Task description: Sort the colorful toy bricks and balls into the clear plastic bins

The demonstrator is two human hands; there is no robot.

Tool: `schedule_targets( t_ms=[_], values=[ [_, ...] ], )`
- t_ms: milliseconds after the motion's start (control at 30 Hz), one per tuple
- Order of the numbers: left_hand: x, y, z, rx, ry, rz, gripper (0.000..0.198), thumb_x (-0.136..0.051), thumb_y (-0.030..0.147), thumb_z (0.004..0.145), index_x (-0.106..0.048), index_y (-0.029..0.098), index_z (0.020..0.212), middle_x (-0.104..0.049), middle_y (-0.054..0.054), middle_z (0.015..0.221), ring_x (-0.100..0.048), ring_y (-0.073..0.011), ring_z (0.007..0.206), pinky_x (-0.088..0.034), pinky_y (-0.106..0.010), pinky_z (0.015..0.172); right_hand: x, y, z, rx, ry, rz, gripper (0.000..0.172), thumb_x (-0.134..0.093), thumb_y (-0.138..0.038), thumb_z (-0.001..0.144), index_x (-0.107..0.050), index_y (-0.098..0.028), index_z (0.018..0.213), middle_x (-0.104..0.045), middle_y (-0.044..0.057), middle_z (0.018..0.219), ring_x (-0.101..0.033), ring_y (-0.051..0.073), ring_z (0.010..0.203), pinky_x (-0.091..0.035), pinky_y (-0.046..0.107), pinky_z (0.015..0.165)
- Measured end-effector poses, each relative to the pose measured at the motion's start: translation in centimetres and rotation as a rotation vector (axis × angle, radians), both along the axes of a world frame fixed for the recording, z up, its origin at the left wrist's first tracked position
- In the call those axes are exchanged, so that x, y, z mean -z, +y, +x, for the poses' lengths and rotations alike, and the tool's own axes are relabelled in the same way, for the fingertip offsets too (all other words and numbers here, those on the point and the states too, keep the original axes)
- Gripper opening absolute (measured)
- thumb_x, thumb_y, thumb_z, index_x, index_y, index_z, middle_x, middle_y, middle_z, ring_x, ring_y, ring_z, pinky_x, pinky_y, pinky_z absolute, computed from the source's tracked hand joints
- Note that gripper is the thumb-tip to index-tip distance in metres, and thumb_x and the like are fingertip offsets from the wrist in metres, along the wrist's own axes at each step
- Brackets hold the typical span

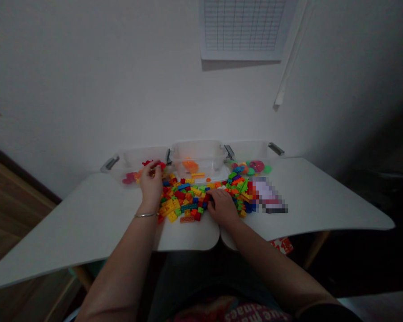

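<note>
My left hand, wearing a bangle on its wrist, is raised at the front of the left clear bin. Its fingers are pinched on a red plastic piece, whose shape is partly hidden by them. Over the right half of a heap of colourful toy building bricks rests my right hand. Its fingers are curled down, with the thumb and fingertips at a dark red brick. Bricks in yellow, orange, green, blue and red lie loose around both hands.
Against the wall stand a middle clear bin holding orange pieces and a right clear bin holding pink, green and orange round pieces. A blurred-out flat item lies right of the heap. Two white tabletops meet at a front notch.
</note>
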State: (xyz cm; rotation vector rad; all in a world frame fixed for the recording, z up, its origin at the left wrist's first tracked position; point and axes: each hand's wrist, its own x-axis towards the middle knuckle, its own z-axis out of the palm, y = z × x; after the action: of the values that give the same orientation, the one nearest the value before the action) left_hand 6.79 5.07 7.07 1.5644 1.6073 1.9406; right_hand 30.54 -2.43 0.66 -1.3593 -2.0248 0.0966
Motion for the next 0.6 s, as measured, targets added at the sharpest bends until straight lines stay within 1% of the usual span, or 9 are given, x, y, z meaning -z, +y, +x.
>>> schedule_targets(
  t_ms=[100,167,233,267,367,433,533,600],
  values=[
    [-1.0,0.2,-1.4,-0.189,0.033,0.112,0.026,-0.050,0.028,0.086,-0.063,0.017,0.106,-0.066,-0.007,0.106,-0.062,-0.0154,0.090,-0.051,-0.030,0.082,0.0,0.1,0.0,0.001,-0.002,0.003,0.035,-0.052,-0.014,0.081,-0.061,-0.012,0.114,-0.065,0.013,0.116,-0.056,0.026,0.112,-0.039,0.042,0.106],
    [-1.5,0.7,-2.5,-0.256,0.114,0.113,0.024,-0.049,0.026,0.086,-0.064,0.018,0.101,-0.064,-0.007,0.105,-0.061,-0.0155,0.090,-0.051,-0.029,0.081,0.1,0.1,0.0,0.002,-0.001,-0.001,0.034,-0.052,-0.015,0.082,-0.061,-0.013,0.115,-0.065,0.012,0.116,-0.056,0.026,0.112,-0.039,0.042,0.106],
    [-2.0,1.2,-3.5,-0.264,0.249,0.053,0.023,-0.047,0.025,0.085,-0.067,0.018,0.097,-0.063,-0.008,0.102,-0.060,-0.0171,0.089,-0.051,-0.030,0.078,0.0,0.1,0.1,0.002,0.004,-0.005,0.034,-0.051,-0.015,0.082,-0.061,-0.014,0.115,-0.065,0.012,0.116,-0.056,0.025,0.113,-0.039,0.042,0.106],
    [-2.3,1.4,-3.9,-0.247,0.339,0.009,0.024,-0.048,0.025,0.085,-0.068,0.018,0.095,-0.064,-0.008,0.100,-0.060,-0.0185,0.089,-0.051,-0.031,0.079,0.0,0.2,0.1,0.000,0.007,-0.007,0.034,-0.052,-0.015,0.082,-0.061,-0.014,0.115,-0.065,0.012,0.115,-0.056,0.025,0.113,-0.039,0.042,0.105],
    [-2.9,1.5,-4.5,-0.231,0.616,-0.110,0.026,-0.048,0.026,0.084,-0.071,0.020,0.094,-0.067,-0.009,0.099,-0.060,-0.0238,0.096,-0.047,-0.037,0.087,-0.1,0.1,0.1,-0.002,0.010,-0.012,0.034,-0.052,-0.014,0.082,-0.061,-0.014,0.114,-0.065,0.013,0.115,-0.055,0.025,0.112,-0.040,0.041,0.105],
    [-3.1,1.3,-4.4,-0.253,0.774,-0.191,0.031,-0.046,0.027,0.085,-0.073,0.020,0.098,-0.068,-0.011,0.104,-0.060,-0.0271,0.099,-0.045,-0.041,0.089,-0.2,0.0,0.1,0.001,0.010,-0.014,0.034,-0.052,-0.014,0.082,-0.061,-0.014,0.114,-0.065,0.012,0.115,-0.056,0.025,0.112,-0.040,0.042,0.104],
    [-3.0,1.1,-3.9,-0.273,0.917,-0.321,0.039,-0.039,0.028,0.087,-0.071,0.017,0.106,-0.069,-0.015,0.105,-0.062,-0.0304,0.097,-0.044,-0.045,0.088,-0.2,0.0,0.0,0.003,0.011,-0.013,0.033,-0.052,-0.014,0.082,-0.061,-0.015,0.114,-0.066,0.012,0.115,-0.056,0.025,0.112,-0.041,0.042,0.104],
    [-2.6,1.1,-3.6,-0.285,0.962,-0.353,0.043,-0.035,0.029,0.089,-0.070,0.013,0.109,-0.069,-0.017,0.104,-0.061,-0.0320,0.098,-0.042,-0.047,0.090,-0.2,0.0,0.0,-0.002,0.012,-0.014,0.033,-0.051,-0.014,0.082,-0.061,-0.014,0.114,-0.066,0.012,0.114,-0.056,0.025,0.111,-0.041,0.042,0.104]
  ],
)
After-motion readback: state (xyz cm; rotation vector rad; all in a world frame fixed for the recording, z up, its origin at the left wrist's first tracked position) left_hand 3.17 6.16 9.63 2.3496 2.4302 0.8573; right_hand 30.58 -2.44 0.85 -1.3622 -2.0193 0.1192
